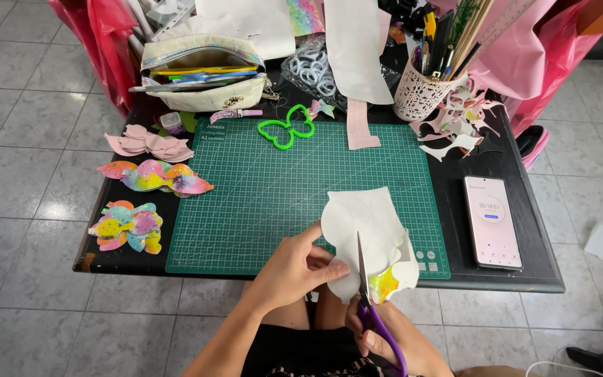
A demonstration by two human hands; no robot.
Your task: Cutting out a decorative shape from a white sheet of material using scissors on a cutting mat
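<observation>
Just above the right hand (385, 342), which is closed around the purple scissors (371, 307), the white sheet (364, 230) stands in the blades' line, long axis pointing away, its left edge pinched by the nearer left hand (294, 269).

White curved sheet (364, 230), held upright, purple-handled scissors (371, 307) cutting its edge.
</observation>
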